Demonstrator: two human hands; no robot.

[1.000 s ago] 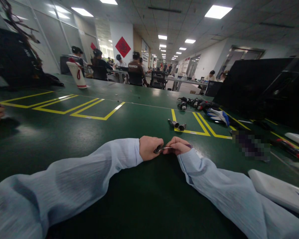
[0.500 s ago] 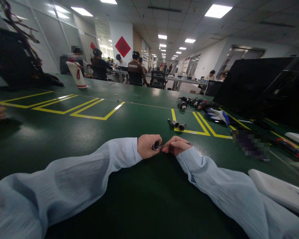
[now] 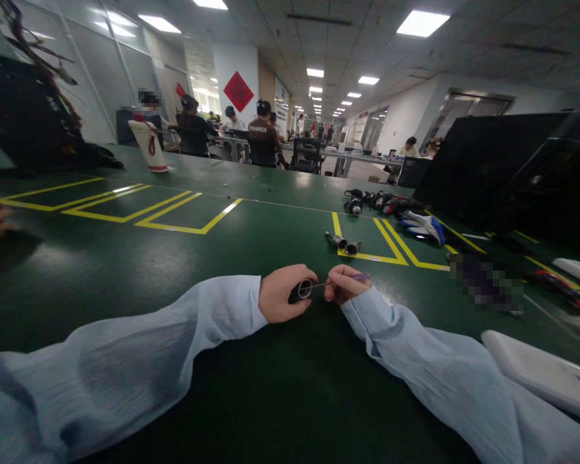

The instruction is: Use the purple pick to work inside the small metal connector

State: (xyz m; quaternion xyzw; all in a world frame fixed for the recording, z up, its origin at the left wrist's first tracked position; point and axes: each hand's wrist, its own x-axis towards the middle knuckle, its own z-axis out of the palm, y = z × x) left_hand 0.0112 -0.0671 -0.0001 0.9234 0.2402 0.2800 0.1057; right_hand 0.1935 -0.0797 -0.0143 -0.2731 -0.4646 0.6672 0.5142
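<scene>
Left hand (image 3: 278,298) fingers closed round a dark cylinder (image 3: 301,291); right hand (image 3: 344,283) fingers pinched a thin tool (image 3: 339,280), tip at the cylinder's mouth, over the green worktop (image 3: 251,251).

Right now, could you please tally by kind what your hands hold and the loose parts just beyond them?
Cylindrical parts: 3, one in the left hand, two on the table.
Thin tools: 1, in the right hand.
Total: 4.

Bright ceiling panels (image 3: 423,22) overhead; soft glare on the table (image 3: 290,219) beyond the right hand (image 3: 344,285); edges warped, sleeves (image 3: 125,361) blurred.
</scene>
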